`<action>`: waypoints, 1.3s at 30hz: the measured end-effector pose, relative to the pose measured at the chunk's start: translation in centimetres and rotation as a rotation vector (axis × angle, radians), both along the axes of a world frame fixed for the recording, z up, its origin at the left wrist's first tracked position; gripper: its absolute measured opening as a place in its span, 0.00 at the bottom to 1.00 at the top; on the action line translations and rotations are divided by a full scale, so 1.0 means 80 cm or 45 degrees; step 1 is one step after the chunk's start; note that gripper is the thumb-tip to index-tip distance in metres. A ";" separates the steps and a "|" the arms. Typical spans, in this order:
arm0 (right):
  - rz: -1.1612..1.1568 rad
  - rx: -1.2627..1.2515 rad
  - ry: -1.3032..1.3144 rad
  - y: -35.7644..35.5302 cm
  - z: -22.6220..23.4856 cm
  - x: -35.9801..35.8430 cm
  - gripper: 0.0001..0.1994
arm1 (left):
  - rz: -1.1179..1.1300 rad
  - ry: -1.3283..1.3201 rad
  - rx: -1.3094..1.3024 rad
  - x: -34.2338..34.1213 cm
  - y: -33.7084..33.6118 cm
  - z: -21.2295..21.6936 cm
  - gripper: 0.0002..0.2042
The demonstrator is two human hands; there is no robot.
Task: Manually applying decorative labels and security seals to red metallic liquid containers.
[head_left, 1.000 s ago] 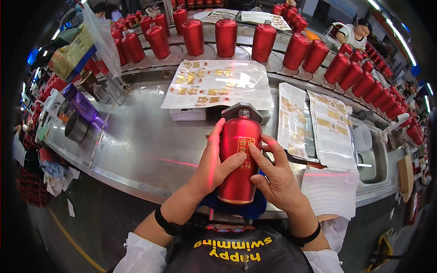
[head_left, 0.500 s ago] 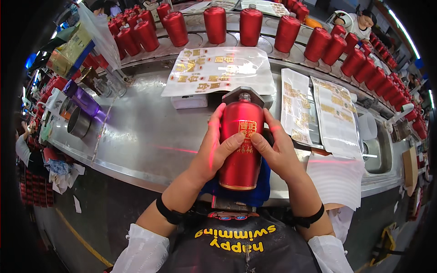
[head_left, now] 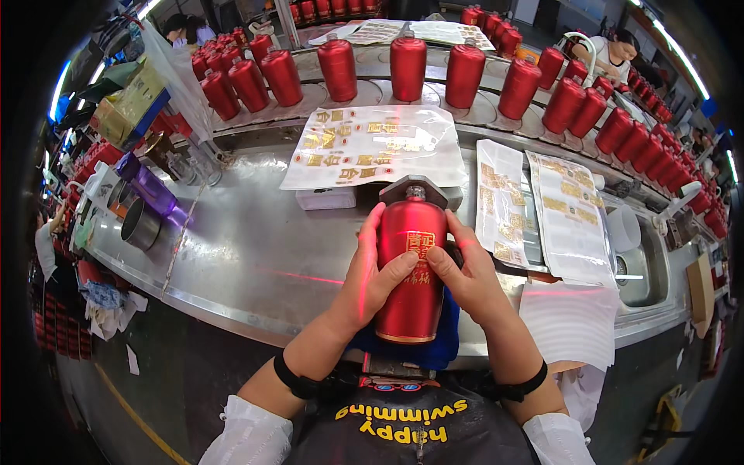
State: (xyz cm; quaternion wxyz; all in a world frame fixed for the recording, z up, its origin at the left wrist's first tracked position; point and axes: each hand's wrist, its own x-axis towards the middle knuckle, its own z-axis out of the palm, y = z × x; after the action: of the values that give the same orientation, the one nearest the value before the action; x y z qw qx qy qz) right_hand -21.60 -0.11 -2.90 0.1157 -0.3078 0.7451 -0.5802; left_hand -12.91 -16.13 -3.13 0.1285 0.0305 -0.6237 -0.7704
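A red bottle with gold characters on its front lies between my two hands, its clear neck pointing away from me. My left hand wraps its left side and my right hand its right side. Both thumbs press the front close to the gold lettering. The bottle's neck end is at a dark angular holder. Beneath its base shows a blue cloth. A red light line crosses the bottle and my left hand.
Beyond the holder, a sheet of gold decals rests on a white block. More decal sheets lie right, beside a sink. Red bottles line a curved conveyor behind. A purple bottle and metal cup stand left.
The view has tilted, so the bench, my hands and the held bottle appear lower. The bottles on the conveyor have shifted along it. My grip looks nearly the same.
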 end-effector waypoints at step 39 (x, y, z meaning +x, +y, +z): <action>-0.275 0.116 0.428 0.016 0.045 -0.038 0.09 | 0.168 0.261 -1.176 0.086 -0.026 -0.025 0.47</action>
State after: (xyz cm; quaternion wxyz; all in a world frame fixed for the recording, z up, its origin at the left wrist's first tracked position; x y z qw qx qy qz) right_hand -24.62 1.19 0.66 -0.0592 -0.3131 0.8082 -0.4953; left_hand -6.00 -18.25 -5.10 0.2382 -0.0662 -0.8817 -0.4019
